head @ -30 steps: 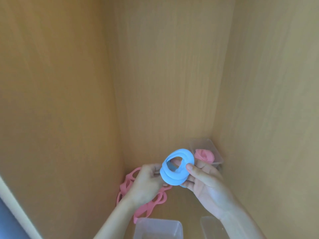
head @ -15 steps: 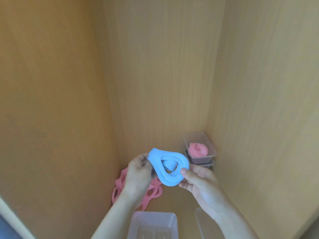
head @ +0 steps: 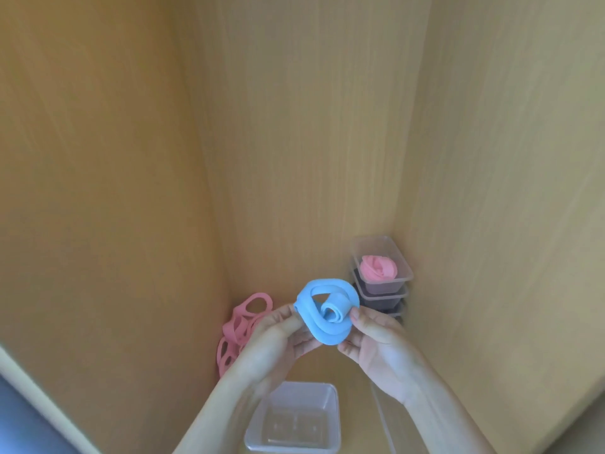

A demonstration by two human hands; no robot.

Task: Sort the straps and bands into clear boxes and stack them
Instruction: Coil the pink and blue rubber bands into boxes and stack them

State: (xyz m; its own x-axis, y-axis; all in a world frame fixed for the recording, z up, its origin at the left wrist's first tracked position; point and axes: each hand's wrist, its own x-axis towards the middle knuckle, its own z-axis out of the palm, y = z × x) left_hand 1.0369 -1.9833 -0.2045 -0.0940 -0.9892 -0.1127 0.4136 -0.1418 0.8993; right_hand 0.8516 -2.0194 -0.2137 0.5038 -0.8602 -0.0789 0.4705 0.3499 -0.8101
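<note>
A light blue band (head: 322, 311), coiled into a loose roll, is held up between both hands above the cabinet floor. My left hand (head: 273, 339) pinches its left edge and my right hand (head: 376, 342) grips its right and lower side. An empty clear box (head: 296, 419) stands below the hands near the front. A stack of clear boxes (head: 381, 283) sits in the back right corner, the top one holding a rolled pink band (head: 378, 267). A pink strap with several loops (head: 242, 322) lies against the left wall, partly hidden by my left hand.
Wooden cabinet walls close in on the left, back and right. A clear lid or box edge (head: 383, 417) shows under my right forearm. The cabinet's front edge (head: 39, 391) runs across the lower left.
The blue band has been wound tighter, with a small inner coil now at its centre. Both hands stayed on it and shifted slightly; the view has tilted a little.
</note>
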